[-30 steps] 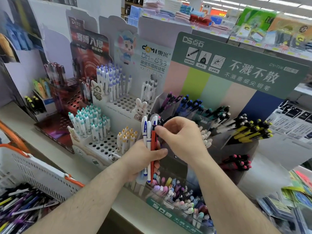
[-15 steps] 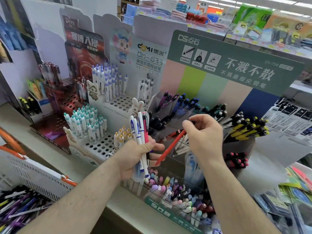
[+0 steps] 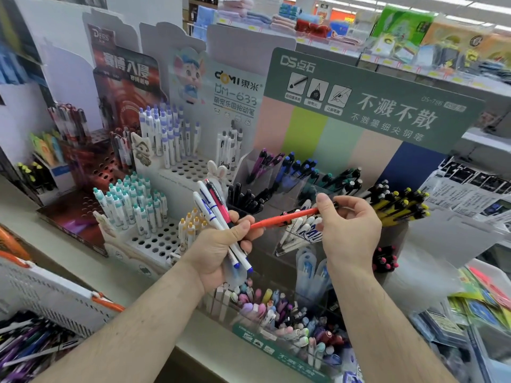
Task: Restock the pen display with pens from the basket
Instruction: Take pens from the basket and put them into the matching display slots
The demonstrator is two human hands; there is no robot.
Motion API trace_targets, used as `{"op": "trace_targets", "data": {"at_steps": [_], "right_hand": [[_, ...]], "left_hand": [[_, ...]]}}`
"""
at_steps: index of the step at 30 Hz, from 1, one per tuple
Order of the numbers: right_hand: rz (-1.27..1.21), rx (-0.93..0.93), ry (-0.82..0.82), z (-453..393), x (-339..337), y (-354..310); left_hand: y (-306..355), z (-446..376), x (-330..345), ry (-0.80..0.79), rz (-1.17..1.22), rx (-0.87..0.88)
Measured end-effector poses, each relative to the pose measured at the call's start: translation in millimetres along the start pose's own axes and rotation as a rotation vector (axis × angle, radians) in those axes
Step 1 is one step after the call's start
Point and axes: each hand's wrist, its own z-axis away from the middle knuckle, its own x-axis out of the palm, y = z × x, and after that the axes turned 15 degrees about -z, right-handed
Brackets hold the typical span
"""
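My left hand (image 3: 218, 247) grips a small bunch of pens (image 3: 214, 211), white-and-blue ones plus a pink one, pointing up and left. My right hand (image 3: 348, 225) pinches an orange-red pen (image 3: 282, 218) by its far end; the pen lies almost level, its tip touching my left fingers. Both hands hover in front of the green pen display (image 3: 359, 111) with its clear tiered compartments of dark pens (image 3: 301, 167). The white basket (image 3: 55, 297) with orange handles sits at lower left, holding several loose pens (image 3: 25, 349).
A white perforated stand (image 3: 154, 239) with teal, purple and yellow-capped pens stands left of my hands. A red stand (image 3: 91, 172) is further left. Yellow-capped pens (image 3: 398, 205) fill a compartment on the right. A tray of pastel pens (image 3: 279, 316) sits at the shelf's front edge.
My right hand pulled the orange-red pen out of the bunch in my left hand and swung it from upright to nearly level, moving right. The left hand kept its bunch.
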Motion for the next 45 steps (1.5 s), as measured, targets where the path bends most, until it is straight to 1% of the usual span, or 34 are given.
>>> {"op": "trace_targets", "data": {"at_steps": [3,5,7,8,10,12,15,17,19,23,27,29,30,31,32,33,34,35,36,38,40,41,45], "right_hand": [[-0.059,0.007,-0.029,1.6,-0.3,-1.4],[-0.115,0.003,-0.018,0.1,0.5,-5.3],[-0.158,-0.069,0.036,-4.2,0.4,-11.1],[-0.145,-0.144,0.071,-7.4,-0.1,-13.8],[-0.052,-0.315,0.109,-13.5,-1.3,-17.8],[0.057,-0.452,0.07,-15.3,0.0,-19.3],[0.251,-0.595,-0.076,-14.0,8.3,-10.8],[0.401,-0.638,-0.179,-13.6,16.6,0.4],[0.541,-0.609,-0.256,-13.1,24.7,8.9],[0.863,-0.426,-0.38,-8.9,37.2,12.4],[1.057,-0.279,-0.491,-9.3,45.3,9.8],[1.112,-0.272,-0.51,-8.6,46.3,8.6],[1.065,-0.301,-0.496,-7.0,45.6,7.0],[0.935,-0.31,-0.478,-4.4,44.1,3.7],[0.747,-0.277,-0.47,-1.3,43.6,-0.4],[0.553,-0.202,-0.482,3.1,44.3,-4.4],[0.415,-0.122,-0.519,8.9,45.0,-8.7],[0.36,-0.074,-0.569,14.5,45.1,-11.0],[0.364,-0.061,-0.617,18.8,44.7,-10.8],[0.389,-0.093,-0.658,23.2,42.8,-6.5],[0.372,-0.127,-0.596,22.4,39.8,-1.8],[0.32,-0.124,-0.54,20.7,37.4,-1.2],[0.001,-0.028,-0.274,10.2,24.3,-7.5]], "left_hand": [[1.4,-1.8,0.1,0.03,0.038,0.032],[2.0,-3.0,-0.4,0.033,0.053,0.036],[1.6,-4.2,-1.8,0.038,0.054,0.027],[1.4,-4.9,-3.1,0.043,0.047,0.021],[1.0,-5.3,-7.3,0.049,0.027,0.019],[1.4,-4.5,-9.8,0.052,-0.014,0.027],[1.2,-1.0,-9.3,0.056,-0.133,0.041],[0.7,2.4,-8.2,0.047,-0.204,0.041],[0.7,4.6,-7.9,0.037,-0.262,0.04],[1.6,7.0,-9.8,0.02,-0.382,0.043],[3.1,11.8,-10.0,-0.007,-0.49,0.045],[4.0,14.4,-9.3,-0.023,-0.515,0.042],[4.5,15.5,-8.4,-0.037,-0.523,0.038],[4.6,16.5,-8.2,-0.053,-0.533,0.032],[4.9,17.1,-7.8,-0.069,-0.545,0.022],[5.3,17.7,-7.6,-0.084,-0.562,0.009],[5.8,18.4,-7.2,-0.1,-0.586,-0.004],[6.0,18.7,-6.4,-0.121,-0.614,-0.009],[6.2,19.1,-4.8,-0.144,-0.642,-0.007],[5.6,19.8,-1.6,-0.18,-0.692,0.0],[5.0,19.9,0.8,-0.167,-0.696,-0.014],[4.8,18.8,0.7,-0.15,-0.659,-0.027],[6.8,12.7,-3.5,-0.047,-0.454,-0.078]]}}
